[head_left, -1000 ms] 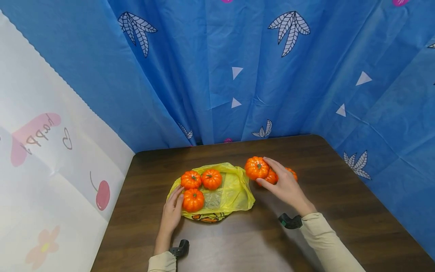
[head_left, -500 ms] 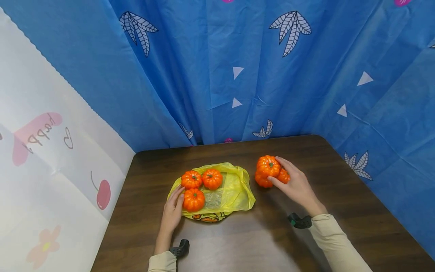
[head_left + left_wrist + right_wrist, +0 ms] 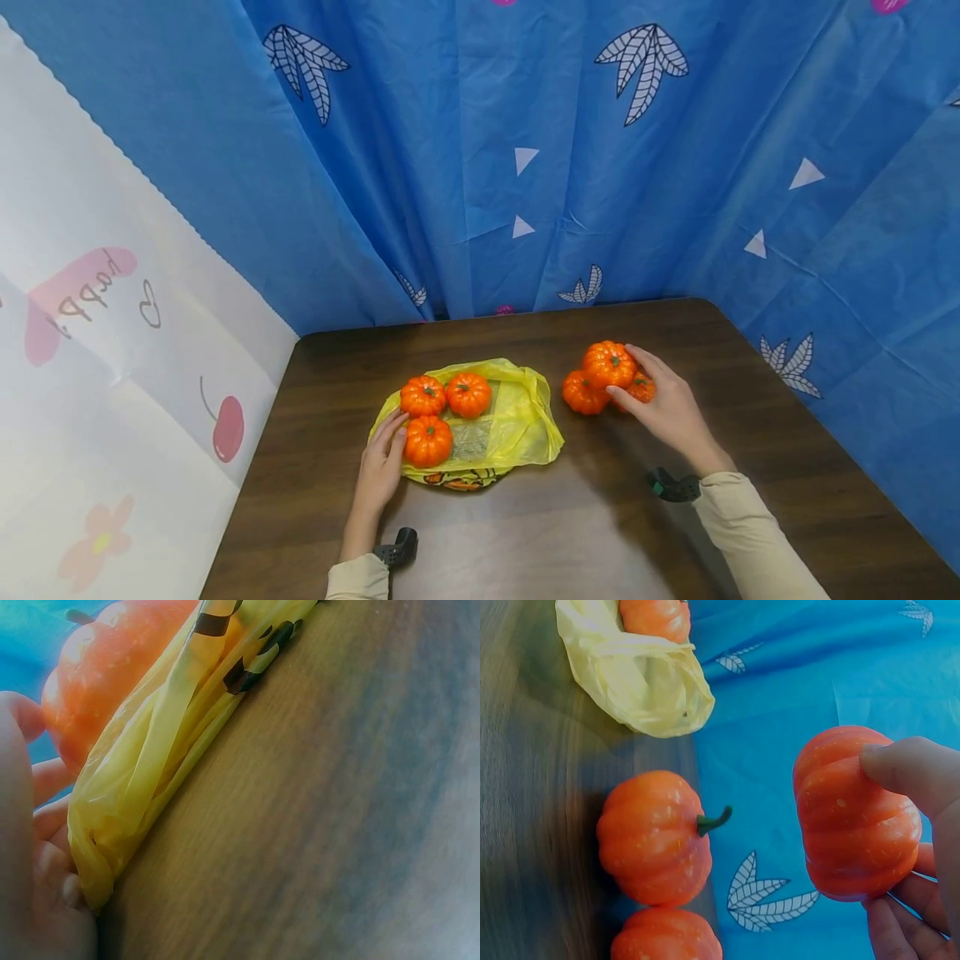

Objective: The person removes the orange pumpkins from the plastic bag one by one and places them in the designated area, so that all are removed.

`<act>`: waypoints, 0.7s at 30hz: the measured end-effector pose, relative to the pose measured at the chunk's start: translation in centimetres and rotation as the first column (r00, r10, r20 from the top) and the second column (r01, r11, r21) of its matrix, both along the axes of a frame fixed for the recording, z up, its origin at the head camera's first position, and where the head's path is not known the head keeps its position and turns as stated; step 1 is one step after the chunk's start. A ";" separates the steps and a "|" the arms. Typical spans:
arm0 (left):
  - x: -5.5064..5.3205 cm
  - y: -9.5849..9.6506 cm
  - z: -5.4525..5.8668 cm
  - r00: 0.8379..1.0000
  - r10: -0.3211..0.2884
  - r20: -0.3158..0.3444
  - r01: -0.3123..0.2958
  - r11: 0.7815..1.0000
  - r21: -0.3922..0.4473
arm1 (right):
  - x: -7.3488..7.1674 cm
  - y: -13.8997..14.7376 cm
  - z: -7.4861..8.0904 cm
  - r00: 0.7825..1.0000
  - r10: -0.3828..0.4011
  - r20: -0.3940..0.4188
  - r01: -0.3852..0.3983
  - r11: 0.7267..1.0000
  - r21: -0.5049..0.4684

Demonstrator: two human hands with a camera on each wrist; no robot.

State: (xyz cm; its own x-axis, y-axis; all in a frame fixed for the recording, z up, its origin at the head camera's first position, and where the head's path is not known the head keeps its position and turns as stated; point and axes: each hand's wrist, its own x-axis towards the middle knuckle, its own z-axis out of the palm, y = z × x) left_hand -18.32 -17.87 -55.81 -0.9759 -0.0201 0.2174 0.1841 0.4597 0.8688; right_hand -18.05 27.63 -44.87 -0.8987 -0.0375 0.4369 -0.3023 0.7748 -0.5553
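Observation:
A small orange toy pumpkin [image 3: 609,364] is held in my right hand [image 3: 671,408], between thumb and fingers, off the table. Behind and below it two more pumpkins stand on the table, side by side: one to the left [image 3: 583,393], the other partly hidden [image 3: 642,390]. My left hand [image 3: 381,467] rests against the left edge of a yellow plastic bag [image 3: 525,425], its fingers relaxed. Three pumpkins sit on the bag: front [image 3: 428,442], back left [image 3: 422,396] and back right [image 3: 468,395]. In the left wrist view, the thumb touches a pumpkin [image 3: 112,667] beside the bag's folds [image 3: 135,772].
The dark wooden table [image 3: 510,542] has a blue curtain [image 3: 487,167] along its back and right sides. On the left hangs a white printed sheet [image 3: 135,375]. Black wrist devices [image 3: 675,486] sit on both wrists.
My right hand has moved to the right with its pumpkin, away from the bag and past the left one of the two table pumpkins. My left hand has stayed at the bag's edge.

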 end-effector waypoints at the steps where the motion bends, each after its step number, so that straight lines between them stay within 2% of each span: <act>1: 0.0 0.0 0.0 1.000 0.001 0.002 -0.001 1.000 0.001 | 0.0 0.2 0.0 1.000 -0.001 -0.003 0.001 1.000 -0.002; 11: -0.1 0.0 -0.1 1.000 -0.003 0.010 0.003 1.000 0.001 | 0.1 2.2 -0.2 0.999 -0.046 -0.019 0.046 0.999 0.007; 21: -0.1 0.0 -0.2 1.000 -0.001 0.005 0.001 1.000 -0.008 | 0.8 4.2 0.2 0.992 -0.123 0.014 0.123 0.992 0.015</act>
